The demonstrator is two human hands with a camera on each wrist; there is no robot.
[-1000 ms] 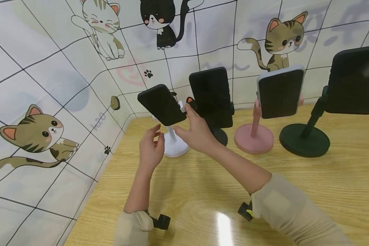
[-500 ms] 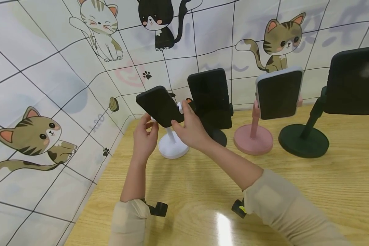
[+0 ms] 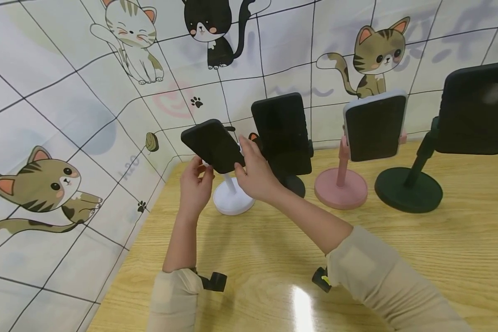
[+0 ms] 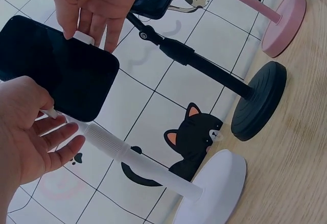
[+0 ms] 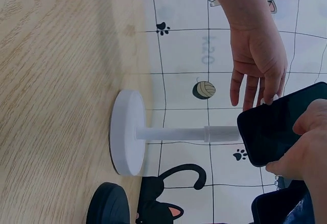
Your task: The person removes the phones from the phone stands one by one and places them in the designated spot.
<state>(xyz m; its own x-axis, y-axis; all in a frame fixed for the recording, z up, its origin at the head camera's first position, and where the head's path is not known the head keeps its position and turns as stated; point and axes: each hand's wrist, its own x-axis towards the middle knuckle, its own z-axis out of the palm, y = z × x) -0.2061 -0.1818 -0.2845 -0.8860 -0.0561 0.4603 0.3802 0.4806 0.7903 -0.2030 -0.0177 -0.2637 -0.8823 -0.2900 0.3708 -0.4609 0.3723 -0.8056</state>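
Observation:
A black phone [image 3: 213, 145] sits tilted in the holder of a white phone stand [image 3: 232, 197]. My left hand [image 3: 196, 186] is at the phone's lower left edge. In the left wrist view, its thumb and fingers pinch the holder's small white clamp end [image 4: 50, 113]. My right hand [image 3: 256, 170] is at the opposite edge, thumb at the phone's front and fingers behind, gripping the other white clamp end [image 4: 84, 37]. The stand's round base rests on the table, and the back of the holder is hidden behind the phone.
To the right stand a black phone stand [image 3: 292, 184], a pink one [image 3: 341, 189] and a dark green one [image 3: 408, 190], each bearing a dark-screened device. A cat-print cloth [image 3: 66, 115] lines the wall behind and left of the wooden table [image 3: 265, 276].
My left hand has moved up from beside the stand to the phone's left edge and taken hold there. My right hand has shifted slightly left, its fingers closing on the right clamp end.

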